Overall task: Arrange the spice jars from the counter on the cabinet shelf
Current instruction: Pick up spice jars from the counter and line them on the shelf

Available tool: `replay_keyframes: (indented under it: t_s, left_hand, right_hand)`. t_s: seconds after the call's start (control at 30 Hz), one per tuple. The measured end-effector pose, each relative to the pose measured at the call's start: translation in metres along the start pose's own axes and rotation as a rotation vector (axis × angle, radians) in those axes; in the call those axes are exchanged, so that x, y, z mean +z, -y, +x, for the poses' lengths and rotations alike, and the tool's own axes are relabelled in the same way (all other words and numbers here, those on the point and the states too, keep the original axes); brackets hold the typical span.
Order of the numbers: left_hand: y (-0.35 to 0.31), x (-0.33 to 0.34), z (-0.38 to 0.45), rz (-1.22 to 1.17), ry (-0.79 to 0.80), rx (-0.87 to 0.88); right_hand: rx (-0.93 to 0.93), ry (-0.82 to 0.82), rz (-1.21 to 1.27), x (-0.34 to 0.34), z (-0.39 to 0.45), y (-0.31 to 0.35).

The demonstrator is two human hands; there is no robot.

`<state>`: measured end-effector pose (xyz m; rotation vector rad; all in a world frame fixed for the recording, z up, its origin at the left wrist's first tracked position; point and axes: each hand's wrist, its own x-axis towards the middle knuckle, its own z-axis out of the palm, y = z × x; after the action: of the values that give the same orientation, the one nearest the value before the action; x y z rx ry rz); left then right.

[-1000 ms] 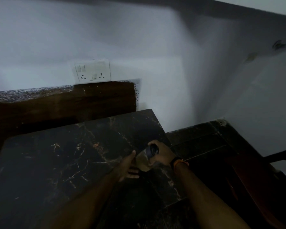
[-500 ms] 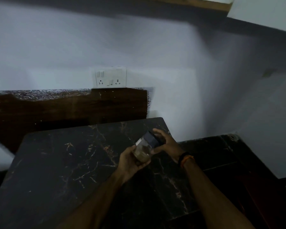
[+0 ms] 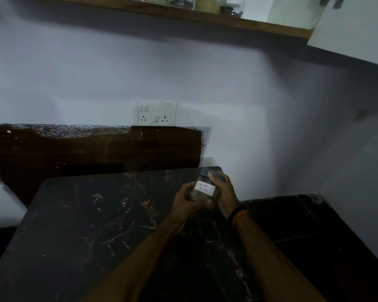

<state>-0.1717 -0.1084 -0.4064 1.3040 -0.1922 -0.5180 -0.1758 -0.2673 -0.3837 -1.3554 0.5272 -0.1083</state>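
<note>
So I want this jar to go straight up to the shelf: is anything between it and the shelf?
Nothing visible does. Both the left hand and right hand hold the spice jar above the counter; only bare wall lies between it and the wooden shelf, where other jars already stand.

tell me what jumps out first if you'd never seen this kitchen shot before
The eye lands on the spice jar with a dark lid and a white handwritten label, held above the black marble counter by both hands: the left hand grips its body, the right hand wraps its side and lid. Behind it a white socket plate stands out on the pale wall, and along the top edge a wooden shelf carries several jars.
</note>
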Motion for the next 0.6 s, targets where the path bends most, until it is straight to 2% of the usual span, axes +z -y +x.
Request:
replay_keyframes:
  t_s: [0.2, 0.3, 0.6]
  left_hand:
    - [-0.021, -0.004, 0.015, -0.088, 0.083, -0.016]
    - [-0.041, -0.006, 0.027, 0.002, 0.129, -0.012]
    - [-0.137, 0.011, 0.055, 0.300, 0.176, 0.127]
  right_hand:
    - [-0.074, 0.121, 0.188, 0.000, -0.003, 0.025]
    - [-0.091, 0.151, 0.260, 0.002, -0.004, 0.039]
    - [-0.244, 0.167, 0.160, 0.010, -0.012, 0.106]
